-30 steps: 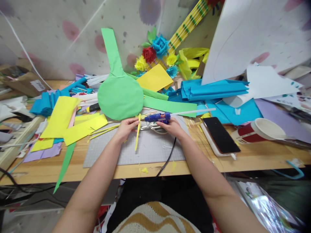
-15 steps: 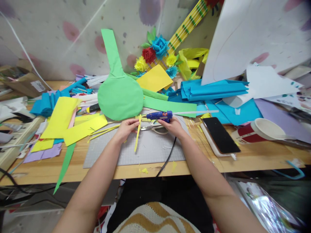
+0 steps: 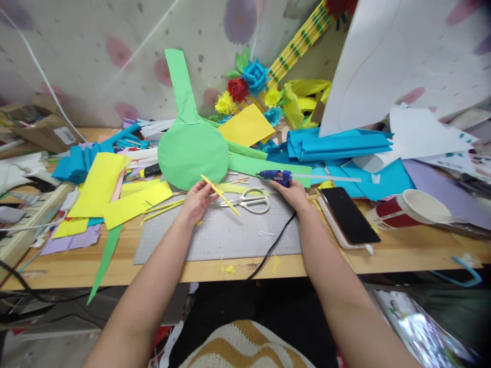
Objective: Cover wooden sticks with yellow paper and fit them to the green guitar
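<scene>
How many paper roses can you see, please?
5 at the back: red paper rose, upper blue rose, lower blue rose, left yellow rose, right yellow rose; some possibly hidden.

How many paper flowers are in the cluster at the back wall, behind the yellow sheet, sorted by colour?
Blue flowers: 2
Red flower: 1
Yellow flowers: 2
Total: 5

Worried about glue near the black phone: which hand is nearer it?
Right. The right hand, holding the glue gun, is just left of the phone; the left hand, holding a yellow strip, is beyond the scissors.
</scene>
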`<state>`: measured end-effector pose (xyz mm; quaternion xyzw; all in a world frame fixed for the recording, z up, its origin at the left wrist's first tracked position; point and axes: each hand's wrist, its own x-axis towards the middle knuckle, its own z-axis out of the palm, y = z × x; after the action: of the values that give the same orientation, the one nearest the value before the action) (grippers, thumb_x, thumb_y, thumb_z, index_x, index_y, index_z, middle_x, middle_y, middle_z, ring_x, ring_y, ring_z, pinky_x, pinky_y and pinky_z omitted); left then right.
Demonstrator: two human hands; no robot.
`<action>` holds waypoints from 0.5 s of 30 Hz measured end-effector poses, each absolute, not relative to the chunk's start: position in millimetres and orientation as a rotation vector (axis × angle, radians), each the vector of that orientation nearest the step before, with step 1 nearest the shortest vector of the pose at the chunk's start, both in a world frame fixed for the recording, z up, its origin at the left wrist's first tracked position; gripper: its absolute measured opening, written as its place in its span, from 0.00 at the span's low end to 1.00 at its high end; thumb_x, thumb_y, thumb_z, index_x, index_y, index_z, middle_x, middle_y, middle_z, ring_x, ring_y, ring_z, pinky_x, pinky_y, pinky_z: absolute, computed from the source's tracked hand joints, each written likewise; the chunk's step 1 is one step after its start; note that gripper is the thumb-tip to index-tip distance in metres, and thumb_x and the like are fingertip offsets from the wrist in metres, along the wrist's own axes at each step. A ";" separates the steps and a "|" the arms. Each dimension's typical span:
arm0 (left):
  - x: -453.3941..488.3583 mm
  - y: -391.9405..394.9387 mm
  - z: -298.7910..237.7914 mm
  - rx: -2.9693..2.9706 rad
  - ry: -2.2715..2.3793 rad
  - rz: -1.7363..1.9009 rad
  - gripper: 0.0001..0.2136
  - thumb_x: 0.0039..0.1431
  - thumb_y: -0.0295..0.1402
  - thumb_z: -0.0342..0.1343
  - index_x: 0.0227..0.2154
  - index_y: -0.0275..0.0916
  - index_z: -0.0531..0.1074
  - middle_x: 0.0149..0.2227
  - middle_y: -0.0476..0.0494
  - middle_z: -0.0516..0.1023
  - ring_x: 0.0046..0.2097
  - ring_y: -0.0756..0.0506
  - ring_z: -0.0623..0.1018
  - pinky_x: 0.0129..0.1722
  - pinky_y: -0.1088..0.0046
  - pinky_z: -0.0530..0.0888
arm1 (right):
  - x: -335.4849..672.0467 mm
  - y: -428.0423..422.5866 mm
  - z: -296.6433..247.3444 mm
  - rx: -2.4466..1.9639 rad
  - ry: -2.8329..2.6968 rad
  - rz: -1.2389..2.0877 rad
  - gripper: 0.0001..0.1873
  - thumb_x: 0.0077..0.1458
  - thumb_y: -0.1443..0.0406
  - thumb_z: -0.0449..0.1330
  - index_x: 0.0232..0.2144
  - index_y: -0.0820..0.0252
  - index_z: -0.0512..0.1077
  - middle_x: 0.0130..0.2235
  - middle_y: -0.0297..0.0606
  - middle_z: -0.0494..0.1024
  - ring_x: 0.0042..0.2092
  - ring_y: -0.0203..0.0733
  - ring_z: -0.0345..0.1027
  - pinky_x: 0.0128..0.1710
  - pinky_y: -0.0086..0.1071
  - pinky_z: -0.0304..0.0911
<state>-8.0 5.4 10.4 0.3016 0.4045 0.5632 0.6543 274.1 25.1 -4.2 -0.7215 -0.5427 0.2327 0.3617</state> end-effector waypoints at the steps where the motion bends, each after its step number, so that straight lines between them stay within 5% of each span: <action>1: -7.4 5.1 10.6 0.684 0.914 1.283 0.09 0.43 0.31 0.60 0.28 0.36 0.67 0.29 0.49 0.74 0.31 0.53 0.74 0.29 0.78 0.73 | 273.7 24.6 -4.0 -1.885 -1.426 0.596 0.32 0.36 0.44 0.58 0.37 0.60 0.73 0.36 0.44 0.77 0.38 0.48 0.69 0.38 0.37 0.61; 9: -5.5 3.6 7.6 0.733 0.894 1.371 0.13 0.39 0.34 0.62 0.27 0.38 0.64 0.27 0.52 0.72 0.31 0.53 0.73 0.33 0.75 0.72 | 279.4 14.2 9.8 -2.072 -1.669 0.235 0.36 0.36 0.40 0.54 0.37 0.64 0.68 0.39 0.49 0.72 0.40 0.48 0.65 0.35 0.35 0.58; 15: -4.3 5.8 4.9 0.722 0.940 1.485 0.16 0.38 0.36 0.62 0.29 0.38 0.63 0.27 0.54 0.70 0.28 0.55 0.72 0.31 0.76 0.72 | 288.4 -12.5 41.9 -2.342 -1.913 0.448 0.26 0.35 0.42 0.57 0.23 0.59 0.65 0.24 0.38 0.71 0.27 0.41 0.63 0.24 0.30 0.51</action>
<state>-4.3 5.8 4.9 0.3092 0.4026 0.6357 0.5816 288.4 -12.5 41.9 -0.7654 -0.6252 0.1466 0.0424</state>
